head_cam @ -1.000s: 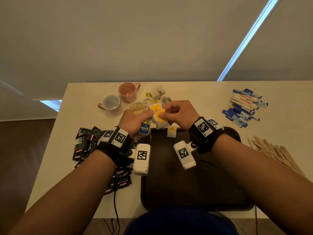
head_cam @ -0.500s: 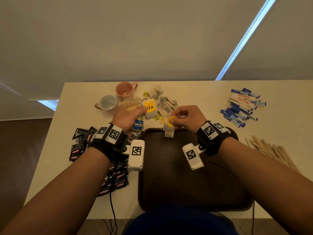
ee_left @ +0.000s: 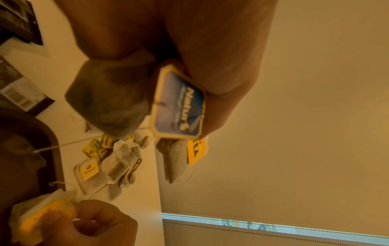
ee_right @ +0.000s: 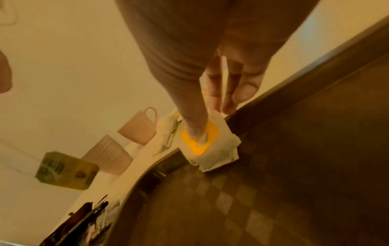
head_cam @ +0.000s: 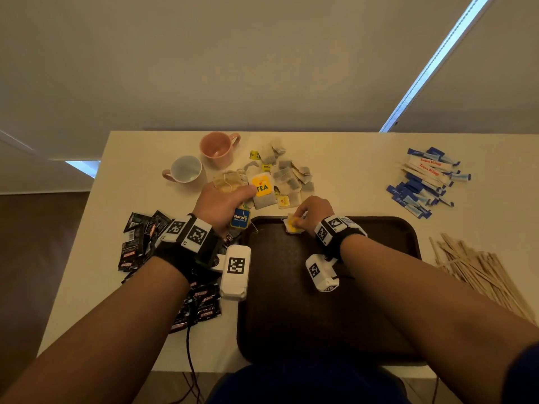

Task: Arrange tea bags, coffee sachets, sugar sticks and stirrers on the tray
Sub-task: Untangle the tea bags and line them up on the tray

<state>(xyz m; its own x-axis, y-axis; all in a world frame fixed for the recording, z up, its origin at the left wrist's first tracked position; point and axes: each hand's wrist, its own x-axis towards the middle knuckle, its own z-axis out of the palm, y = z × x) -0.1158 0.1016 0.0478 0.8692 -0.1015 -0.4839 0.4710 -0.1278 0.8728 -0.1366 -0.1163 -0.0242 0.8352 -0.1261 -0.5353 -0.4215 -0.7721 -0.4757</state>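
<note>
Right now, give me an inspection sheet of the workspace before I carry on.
Surface: cream table, dark tray at near edge.
Job's things: tea bag pile; coffee sachets left; sugar sticks right; stirrers right.
Clutter: pink mug, white mug.
Hands: left hand grips several tea bags; right hand pinches a yellow-tagged tea bag at the tray's far rim.
Cables: black cable over near edge.
Surroundings: plain wall, window blind.

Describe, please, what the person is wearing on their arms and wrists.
Both forearms are bare, with no sleeves. Each wrist carries a black strap with white square-patterned black marker tags, and a white boxy camera module bearing the same kind of marker. A thin dark cable hangs below the left forearm.
</note>
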